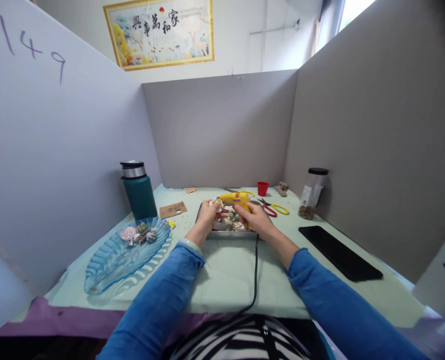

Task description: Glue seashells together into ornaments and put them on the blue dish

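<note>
My right hand (254,216) grips a yellow glue gun (234,198) whose nozzle points left, with its black cord (255,272) trailing back toward me. My left hand (206,214) is closed in a pinch on a small pale shell (212,202) held right at the nozzle. Both hands hover over a metal tray (230,233) filled with several mixed shells. A blue glass dish (113,260) shaped like a shell lies at the left, with several shells (140,234) at its far end.
A teal flask (138,190) stands at the back left beside a brown card (173,209). A red cup (262,188), red and yellow scissors (275,207), a clear jar (312,192) and a black phone (339,252) lie to the right. Grey partition walls surround the table.
</note>
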`<move>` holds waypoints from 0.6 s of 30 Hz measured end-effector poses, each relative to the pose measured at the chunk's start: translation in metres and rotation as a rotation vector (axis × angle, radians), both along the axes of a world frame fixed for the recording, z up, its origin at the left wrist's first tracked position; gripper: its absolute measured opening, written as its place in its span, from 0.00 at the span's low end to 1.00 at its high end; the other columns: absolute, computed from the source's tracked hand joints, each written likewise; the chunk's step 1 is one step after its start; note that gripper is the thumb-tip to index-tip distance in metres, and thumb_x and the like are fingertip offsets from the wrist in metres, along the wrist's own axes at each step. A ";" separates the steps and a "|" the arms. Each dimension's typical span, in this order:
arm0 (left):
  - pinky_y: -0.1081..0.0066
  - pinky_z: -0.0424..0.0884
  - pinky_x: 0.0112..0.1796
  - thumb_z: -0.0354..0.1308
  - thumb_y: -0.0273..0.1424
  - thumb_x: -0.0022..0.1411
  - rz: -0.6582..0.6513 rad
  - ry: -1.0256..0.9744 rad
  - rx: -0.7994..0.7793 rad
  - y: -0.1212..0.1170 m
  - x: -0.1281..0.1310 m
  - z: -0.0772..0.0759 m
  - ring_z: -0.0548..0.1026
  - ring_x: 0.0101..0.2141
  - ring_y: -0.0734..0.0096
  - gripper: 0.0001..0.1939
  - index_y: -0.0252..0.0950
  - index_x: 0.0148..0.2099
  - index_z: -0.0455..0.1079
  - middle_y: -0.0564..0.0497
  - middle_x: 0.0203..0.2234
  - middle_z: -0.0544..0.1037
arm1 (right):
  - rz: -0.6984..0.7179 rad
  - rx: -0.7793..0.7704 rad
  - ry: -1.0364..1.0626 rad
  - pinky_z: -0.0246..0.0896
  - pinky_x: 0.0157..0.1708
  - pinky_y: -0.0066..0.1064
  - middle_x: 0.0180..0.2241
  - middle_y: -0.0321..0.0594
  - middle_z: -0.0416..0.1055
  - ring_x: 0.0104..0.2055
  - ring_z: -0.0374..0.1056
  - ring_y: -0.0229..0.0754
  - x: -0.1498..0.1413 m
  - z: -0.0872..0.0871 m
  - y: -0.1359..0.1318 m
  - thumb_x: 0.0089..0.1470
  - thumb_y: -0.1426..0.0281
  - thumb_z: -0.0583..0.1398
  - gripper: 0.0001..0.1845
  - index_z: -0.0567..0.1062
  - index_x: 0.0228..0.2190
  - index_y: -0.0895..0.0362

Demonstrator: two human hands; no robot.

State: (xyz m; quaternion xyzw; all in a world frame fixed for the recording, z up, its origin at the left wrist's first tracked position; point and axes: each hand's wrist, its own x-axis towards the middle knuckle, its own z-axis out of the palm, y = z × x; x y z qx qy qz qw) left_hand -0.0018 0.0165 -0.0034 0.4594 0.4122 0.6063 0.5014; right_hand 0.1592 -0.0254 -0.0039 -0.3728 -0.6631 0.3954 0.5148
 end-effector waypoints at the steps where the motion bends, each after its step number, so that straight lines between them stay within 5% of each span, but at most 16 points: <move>1: 0.75 0.70 0.23 0.58 0.24 0.53 -0.011 0.004 0.003 0.000 0.000 0.000 0.76 0.23 0.72 0.09 0.31 0.38 0.64 0.49 0.27 0.75 | -0.009 0.001 -0.008 0.48 0.15 0.25 0.15 0.29 0.61 0.14 0.54 0.31 0.000 0.000 0.000 0.50 0.48 0.59 0.24 0.62 0.23 0.56; 18: 0.72 0.71 0.24 0.53 0.21 0.56 0.098 0.100 0.007 0.001 0.004 -0.003 0.77 0.22 0.69 0.12 0.32 0.43 0.58 0.49 0.28 0.76 | -0.111 0.020 -0.109 0.48 0.16 0.27 0.14 0.31 0.62 0.15 0.55 0.33 0.000 0.001 0.000 0.48 0.49 0.61 0.23 0.67 0.23 0.56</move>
